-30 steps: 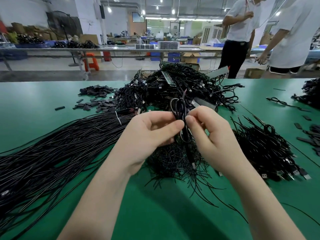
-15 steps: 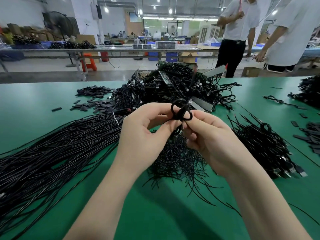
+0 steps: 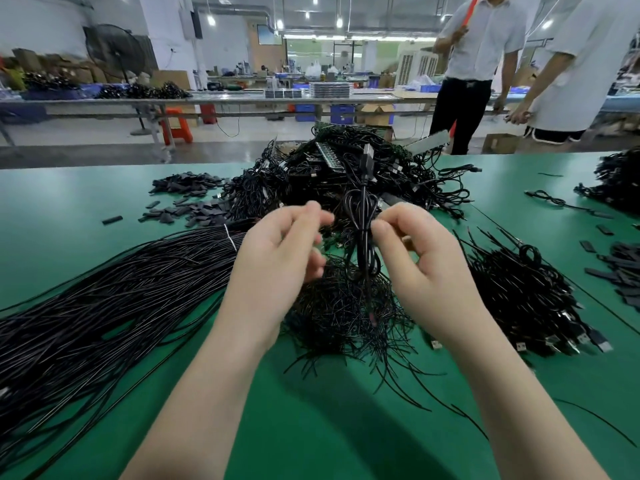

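A small coiled black cable [image 3: 362, 237] hangs upright above the green table [image 3: 311, 427], its plug end [image 3: 367, 157] sticking up. My right hand [image 3: 426, 271] pinches the coil's middle between thumb and fingertips. My left hand [image 3: 273, 258] is a short way left of the coil and not touching it. Its fingers are loosely curved and blurred, and I see nothing between them. Directly beneath both hands lies a tangle of thin short black wires [image 3: 346, 313].
A thick sheaf of long black cables [image 3: 104, 306] spreads to the left. A big heap of cables [image 3: 346, 174] sits behind, and bundled cables with USB plugs [image 3: 526, 299] lie on the right. Small black sleeves [image 3: 187, 202] are scattered at back left. Two people [image 3: 478, 64] stand beyond the table.
My left hand has let go of the coil and drawn away to the left. The coil now stands taller with its plug up, held by my right hand alone.
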Motion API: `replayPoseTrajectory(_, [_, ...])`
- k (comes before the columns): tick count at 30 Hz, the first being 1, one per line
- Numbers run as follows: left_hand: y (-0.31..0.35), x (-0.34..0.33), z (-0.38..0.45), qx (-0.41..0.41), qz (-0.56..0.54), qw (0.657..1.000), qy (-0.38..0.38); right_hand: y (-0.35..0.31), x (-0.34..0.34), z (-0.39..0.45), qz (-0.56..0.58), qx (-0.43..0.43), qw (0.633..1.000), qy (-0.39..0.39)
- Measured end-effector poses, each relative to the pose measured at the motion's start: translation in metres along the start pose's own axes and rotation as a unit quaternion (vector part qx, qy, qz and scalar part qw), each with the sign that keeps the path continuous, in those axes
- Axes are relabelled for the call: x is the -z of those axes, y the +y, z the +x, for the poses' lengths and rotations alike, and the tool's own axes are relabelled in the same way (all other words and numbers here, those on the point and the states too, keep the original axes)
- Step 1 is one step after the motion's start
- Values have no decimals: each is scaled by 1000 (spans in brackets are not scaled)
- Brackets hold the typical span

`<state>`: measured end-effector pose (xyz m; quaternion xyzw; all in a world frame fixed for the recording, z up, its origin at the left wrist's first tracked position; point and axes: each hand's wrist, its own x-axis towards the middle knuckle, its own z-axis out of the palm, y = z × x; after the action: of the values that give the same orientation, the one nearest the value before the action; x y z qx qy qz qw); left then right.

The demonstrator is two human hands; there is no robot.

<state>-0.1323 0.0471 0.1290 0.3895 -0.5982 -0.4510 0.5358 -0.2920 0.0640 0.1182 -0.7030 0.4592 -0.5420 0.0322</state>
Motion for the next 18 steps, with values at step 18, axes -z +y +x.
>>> replayPoseTrajectory(18, [-2, 37, 12, 280, -149, 903, -289, 7, -8, -3, -319, 214, 923, 4])
